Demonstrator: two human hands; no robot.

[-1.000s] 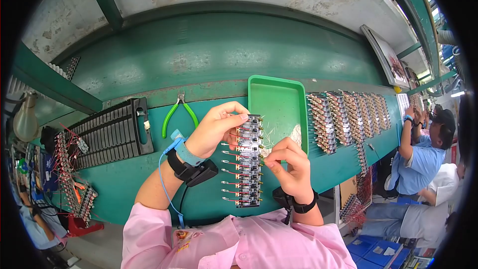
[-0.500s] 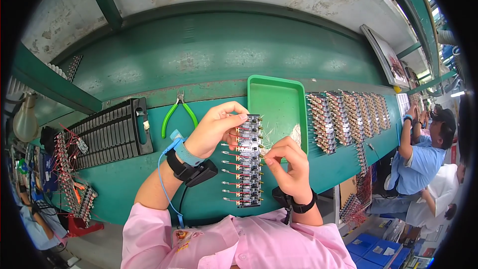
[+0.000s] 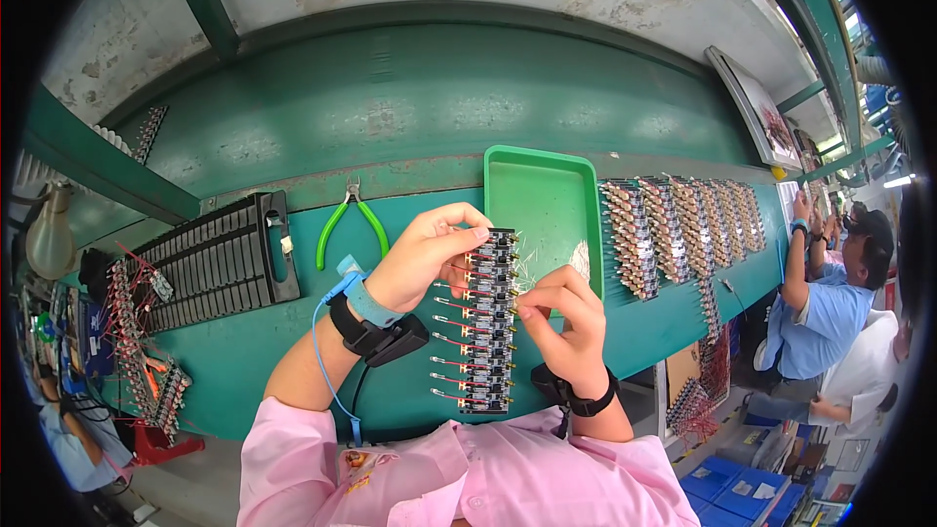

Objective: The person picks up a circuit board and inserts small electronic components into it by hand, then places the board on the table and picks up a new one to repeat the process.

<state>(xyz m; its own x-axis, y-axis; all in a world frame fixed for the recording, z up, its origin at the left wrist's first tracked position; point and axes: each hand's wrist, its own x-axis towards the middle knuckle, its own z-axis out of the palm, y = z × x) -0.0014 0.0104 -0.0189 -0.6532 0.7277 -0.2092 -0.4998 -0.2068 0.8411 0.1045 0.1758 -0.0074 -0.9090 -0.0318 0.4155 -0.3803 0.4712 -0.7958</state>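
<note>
A long strip of small circuit boards [image 3: 490,342] stands lengthwise in front of my chest, with red wire leads along its left side and brass-coloured parts along its right. My left hand [image 3: 422,256] grips its top end between thumb and fingers. At the strip's right edge, the thumb and index finger of my right hand [image 3: 569,327] are pinched together by one of the brass-coloured parts. What lies between those fingertips is too small to make out. Behind the right hand sits a green tray [image 3: 537,152] with thin whitish pieces in it.
Green-handled cutters [image 3: 351,224] lie left of the tray, beside a black slotted rack [image 3: 210,259]. Rows of populated board strips [image 3: 673,234] stand at the right. Wired boards [image 3: 137,351] lie far left. A blue cord hangs from my left wrist strap [image 3: 366,304]. A co-worker [image 3: 830,293] stands at right.
The strip has dropped slightly and its lower end has shifted a little left. My left hand still grips its top, and the right hand stays pinched at its edge, slightly lower on the strip.
</note>
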